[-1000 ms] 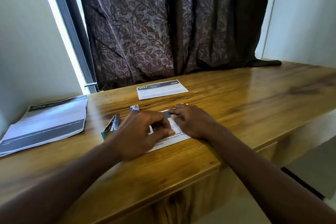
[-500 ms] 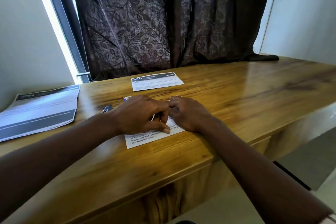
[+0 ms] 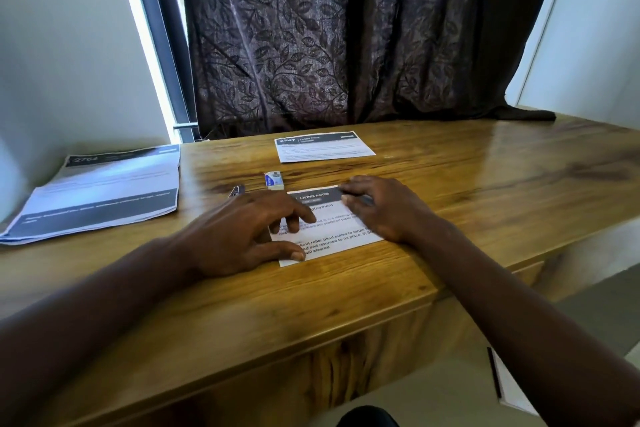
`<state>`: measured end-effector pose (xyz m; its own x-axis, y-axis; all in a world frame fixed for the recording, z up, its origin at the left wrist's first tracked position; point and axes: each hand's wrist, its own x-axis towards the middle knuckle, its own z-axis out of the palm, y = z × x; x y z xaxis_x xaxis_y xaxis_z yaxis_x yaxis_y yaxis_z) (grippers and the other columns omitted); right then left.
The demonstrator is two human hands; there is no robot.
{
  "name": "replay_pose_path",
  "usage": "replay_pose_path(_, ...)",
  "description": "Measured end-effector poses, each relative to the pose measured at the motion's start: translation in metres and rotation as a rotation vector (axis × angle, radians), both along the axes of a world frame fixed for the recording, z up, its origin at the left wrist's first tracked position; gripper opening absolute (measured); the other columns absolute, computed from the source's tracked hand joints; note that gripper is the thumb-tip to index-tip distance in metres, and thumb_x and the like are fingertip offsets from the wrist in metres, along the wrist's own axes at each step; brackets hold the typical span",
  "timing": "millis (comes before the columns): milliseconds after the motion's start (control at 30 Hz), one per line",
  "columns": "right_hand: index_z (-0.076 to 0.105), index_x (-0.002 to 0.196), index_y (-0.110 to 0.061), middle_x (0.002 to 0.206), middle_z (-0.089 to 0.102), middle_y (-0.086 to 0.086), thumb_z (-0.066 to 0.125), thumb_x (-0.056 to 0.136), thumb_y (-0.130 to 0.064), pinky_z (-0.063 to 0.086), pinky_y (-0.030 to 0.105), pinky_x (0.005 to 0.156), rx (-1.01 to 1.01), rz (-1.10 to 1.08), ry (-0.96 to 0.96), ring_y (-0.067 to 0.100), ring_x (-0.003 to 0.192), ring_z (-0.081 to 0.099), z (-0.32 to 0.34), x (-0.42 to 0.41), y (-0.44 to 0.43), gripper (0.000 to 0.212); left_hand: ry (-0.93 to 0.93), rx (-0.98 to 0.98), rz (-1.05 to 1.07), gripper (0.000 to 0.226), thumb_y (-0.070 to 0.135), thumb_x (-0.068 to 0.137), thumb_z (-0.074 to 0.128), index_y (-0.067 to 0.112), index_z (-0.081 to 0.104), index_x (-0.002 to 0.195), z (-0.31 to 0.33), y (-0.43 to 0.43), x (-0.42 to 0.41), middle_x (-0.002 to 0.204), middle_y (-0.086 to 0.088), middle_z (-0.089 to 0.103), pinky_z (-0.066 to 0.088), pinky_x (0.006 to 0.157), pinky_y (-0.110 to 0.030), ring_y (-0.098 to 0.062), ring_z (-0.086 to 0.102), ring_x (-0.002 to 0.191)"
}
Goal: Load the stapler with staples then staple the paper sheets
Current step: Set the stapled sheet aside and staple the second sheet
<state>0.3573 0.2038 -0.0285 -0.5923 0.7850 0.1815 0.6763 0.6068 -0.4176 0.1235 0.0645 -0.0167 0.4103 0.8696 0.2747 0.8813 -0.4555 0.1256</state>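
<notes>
Left hand (image 3: 242,236) palm-down, fingers spread flat on small white printed paper sheet (image 3: 329,225); nothing gripped. Right hand (image 3: 384,208) flat on sheet's right edge, fingers loosely apart, also holding nothing. Sheet lies near front edge of glossy wooden counter (image 3: 485,184), header facing away. Slim stapler (image 3: 237,190) mostly hidden behind left hand, long axis unclear. Small white-blue staple box (image 3: 273,180) just beyond sheet. Dark leaf-patterned curtain (image 3: 346,45) behind.

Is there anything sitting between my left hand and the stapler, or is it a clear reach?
Nothing visible blocks it. The stapler lies on the desk just beyond the left hand, mostly hidden behind its knuckles. The small staple box sits to the stapler's right, off that path. The left hand rests on the paper sheet.
</notes>
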Motion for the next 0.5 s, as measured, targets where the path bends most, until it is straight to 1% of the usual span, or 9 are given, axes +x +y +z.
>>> replay_pose_path(33, 0.054, 0.142, -0.037, 0.157, 0.043, -0.013, 0.049, 0.1, -0.051, 0.034, 0.042, 0.117, 0.012, -0.005, -0.016, 0.015, 0.145, 0.038, 0.002, -0.001, -0.002, 0.044, -0.01, 0.014, -0.01, 0.052, 0.067, 0.091, 0.054, 0.04, 0.054, 0.135, -0.003, -0.001, -0.001, 0.125, 0.022, 0.059, 0.049, 0.096, -0.026, 0.003, 0.054, 0.114)
replay_pose_path(100, 0.054, 0.143, -0.031, 0.157, 0.044, -0.01, 0.048, 0.103, -0.041, 0.035, 0.037, 0.116, 0.085, -0.004, -0.071, 0.017, 0.143, 0.041, 0.006, -0.003, -0.008, 0.042, -0.022, 0.021, -0.011, 0.058, 0.069, 0.091, 0.051, 0.034, 0.056, 0.138, -0.005, 0.0, -0.003, 0.139, 0.015, 0.056, 0.043, 0.11, -0.034, -0.002, 0.048, 0.131)
replay_pose_path(167, 0.051, 0.146, -0.027, 0.158, 0.042, -0.008, 0.048, 0.104, -0.028, 0.031, 0.032, 0.116, 0.1, 0.039, -0.064, 0.016, 0.144, 0.039, 0.008, -0.012, -0.02, 0.042, 0.011, -0.002, 0.031, 0.07, 0.077, 0.09, 0.043, 0.034, 0.052, 0.144, -0.005, 0.002, -0.003, 0.151, 0.012, 0.049, 0.037, 0.116, -0.041, -0.006, 0.041, 0.141)
replay_pose_path(200, 0.049, 0.147, -0.026, 0.159, 0.04, -0.007, 0.048, 0.104, -0.027, 0.028, 0.031, 0.118, 0.069, 0.087, -0.051, 0.014, 0.145, 0.037, 0.008, -0.02, -0.028, 0.043, 0.042, -0.013, 0.06, 0.076, 0.081, 0.088, 0.038, 0.034, 0.047, 0.148, -0.006, 0.003, -0.004, 0.156, 0.011, 0.044, 0.034, 0.118, -0.044, -0.007, 0.037, 0.144)
replay_pose_path(267, 0.045, 0.15, -0.026, 0.16, 0.038, -0.005, 0.043, 0.106, -0.035, 0.026, 0.038, 0.122, 0.007, 0.185, -0.072, 0.015, 0.145, 0.036, 0.005, -0.036, -0.044, 0.045, 0.086, -0.042, 0.094, 0.085, 0.086, 0.086, 0.029, 0.036, 0.036, 0.154, -0.006, 0.003, -0.004, 0.163, 0.014, 0.032, 0.025, 0.122, -0.047, -0.005, 0.029, 0.149)
replay_pose_path(300, 0.04, 0.153, -0.025, 0.162, 0.034, -0.005, 0.04, 0.106, -0.041, 0.024, 0.041, 0.123, -0.002, 0.205, -0.11, 0.015, 0.147, 0.032, 0.003, -0.042, -0.049, 0.049, 0.099, -0.064, 0.105, 0.087, 0.088, 0.085, 0.026, 0.038, 0.03, 0.156, -0.006, 0.003, -0.003, 0.165, 0.016, 0.026, 0.019, 0.124, -0.047, -0.004, 0.025, 0.151)
replay_pose_path(333, 0.033, 0.156, -0.025, 0.166, 0.026, -0.005, 0.035, 0.106, -0.047, 0.019, 0.04, 0.125, -0.004, 0.201, -0.161, 0.015, 0.151, 0.024, 0.002, -0.047, -0.052, 0.055, 0.108, -0.093, 0.118, 0.088, 0.089, 0.083, 0.024, 0.04, 0.027, 0.157, -0.005, 0.002, -0.003, 0.166, 0.018, 0.021, 0.013, 0.126, -0.047, -0.002, 0.021, 0.152)
replay_pose_path(400, 0.016, 0.161, -0.025, 0.17, 0.009, -0.007, 0.028, 0.105, -0.057, 0.008, 0.036, 0.125, 0.008, 0.156, -0.261, 0.012, 0.156, 0.007, 0.003, -0.047, -0.053, 0.066, 0.127, -0.145, 0.152, 0.092, 0.091, 0.079, 0.019, 0.042, 0.025, 0.156, -0.005, 0.002, -0.004, 0.166, 0.019, 0.018, 0.005, 0.127, -0.049, -0.001, 0.016, 0.153)
replay_pose_path(500, 0.002, 0.162, -0.024, 0.17, -0.003, -0.006, 0.016, 0.096, -0.074, 0.002, 0.037, 0.127, 0.018, 0.079, -0.349, 0.011, 0.156, -0.005, 0.001, -0.037, -0.041, 0.084, 0.146, -0.179, 0.193, 0.102, 0.098, 0.072, 0.011, 0.043, 0.025, 0.156, -0.005, 0.004, -0.007, 0.166, 0.019, 0.02, 0.005, 0.126, -0.053, 0.001, 0.015, 0.153)
